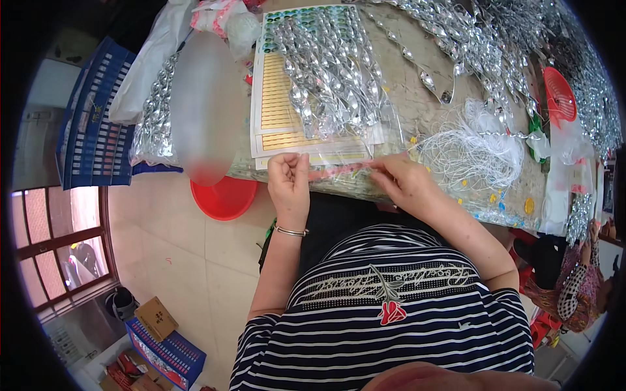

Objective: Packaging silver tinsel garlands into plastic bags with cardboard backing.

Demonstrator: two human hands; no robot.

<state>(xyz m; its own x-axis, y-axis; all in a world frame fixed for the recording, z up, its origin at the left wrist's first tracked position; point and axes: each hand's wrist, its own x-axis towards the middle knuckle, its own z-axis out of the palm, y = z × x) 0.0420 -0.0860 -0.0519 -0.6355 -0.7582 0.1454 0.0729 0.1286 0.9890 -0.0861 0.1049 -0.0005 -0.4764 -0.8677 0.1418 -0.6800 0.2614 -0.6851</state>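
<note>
A clear plastic bag [390, 133] lies at the table's near edge, with silver twisted foil spirals [329, 75] inside it. Along its near end runs a pinkish strip [339, 171], stretched between my two hands. My left hand [289, 186], a metal bangle at the wrist, is closed with its fingers pinched at the left end of the bag's edge. At the right end, my right hand [405, 181] has thumb and fingers pinched on the same edge. Under the bag lie printed sheets [272, 98] with yellow and green patterns.
Loose white string [486, 146] is heaped to the right, near more silver foil spirals [450, 39] and a red plastic basket [559, 94]. A red basin [225, 197] stands below the table's left edge, beside a blue crate [98, 117]. Another person [574, 287] is at the far right.
</note>
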